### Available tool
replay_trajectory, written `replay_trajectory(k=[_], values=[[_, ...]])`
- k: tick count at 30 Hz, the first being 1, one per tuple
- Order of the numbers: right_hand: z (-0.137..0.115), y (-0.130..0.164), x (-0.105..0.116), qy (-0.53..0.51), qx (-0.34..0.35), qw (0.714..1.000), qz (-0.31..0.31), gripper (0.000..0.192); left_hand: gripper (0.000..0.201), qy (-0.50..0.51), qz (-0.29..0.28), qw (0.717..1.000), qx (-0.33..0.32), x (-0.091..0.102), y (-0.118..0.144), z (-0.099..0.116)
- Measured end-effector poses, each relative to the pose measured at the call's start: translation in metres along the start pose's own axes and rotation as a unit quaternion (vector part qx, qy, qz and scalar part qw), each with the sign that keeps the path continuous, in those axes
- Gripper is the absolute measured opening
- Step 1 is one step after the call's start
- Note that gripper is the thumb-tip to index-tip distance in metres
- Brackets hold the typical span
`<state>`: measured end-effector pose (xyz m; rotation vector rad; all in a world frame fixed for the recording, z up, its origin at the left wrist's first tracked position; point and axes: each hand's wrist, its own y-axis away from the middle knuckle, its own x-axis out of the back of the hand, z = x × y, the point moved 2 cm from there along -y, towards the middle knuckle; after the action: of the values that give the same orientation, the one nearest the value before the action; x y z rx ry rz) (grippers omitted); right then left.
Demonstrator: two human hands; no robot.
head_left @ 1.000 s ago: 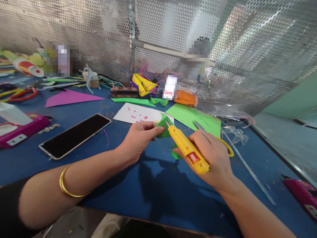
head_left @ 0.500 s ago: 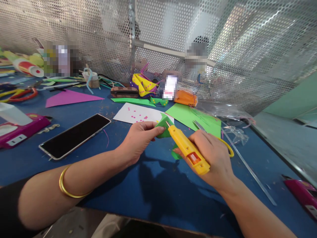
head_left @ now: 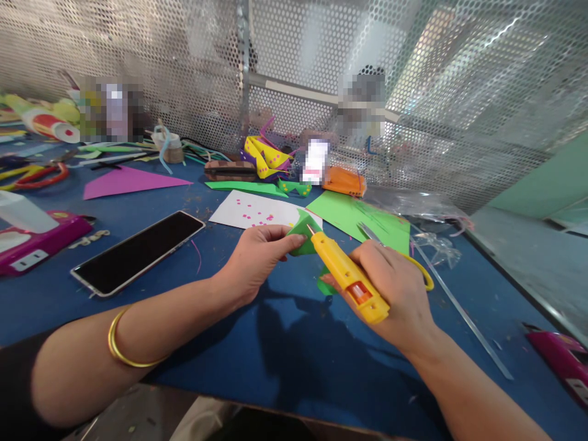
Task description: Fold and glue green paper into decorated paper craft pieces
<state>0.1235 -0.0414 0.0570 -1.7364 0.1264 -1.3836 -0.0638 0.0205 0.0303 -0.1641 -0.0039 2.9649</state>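
Note:
My left hand [head_left: 266, 254] pinches a small folded piece of green paper [head_left: 301, 242] between thumb and fingers above the table. In my right hand [head_left: 390, 288] is a yellow hot glue gun [head_left: 351, 278], its fingers wrapped round the body. The narrow metal tip points at the green paper and appears to touch it. Scissors with a yellow handle [head_left: 425, 275] lie partly hidden behind my right hand. Another green scrap [head_left: 327, 283] shows below the glue gun, partly covered by it.
White paper with pink dots [head_left: 229, 211] and a light green sheet [head_left: 349, 214] lie beyond my hands. A black-screened phone [head_left: 140, 252] rests left. Right of my hand is a long clear stick [head_left: 463, 318]. Perforated metal panels [head_left: 303, 49] stand behind the blue table [head_left: 220, 361].
Both hands keep nearly the same position, with the tip still at the green paper. The view has shifted only very slightly.

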Motion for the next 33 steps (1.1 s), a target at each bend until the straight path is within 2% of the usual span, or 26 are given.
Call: replay_trajectory(k=[33], values=[[0.0011, 0.0015, -0.0016, 0.009, -0.013, 1.0, -0.013, 0.033, 0.014, 0.028, -0.005, 1.0, 0.0, 0.0001, -0.0008, -0.0015]])
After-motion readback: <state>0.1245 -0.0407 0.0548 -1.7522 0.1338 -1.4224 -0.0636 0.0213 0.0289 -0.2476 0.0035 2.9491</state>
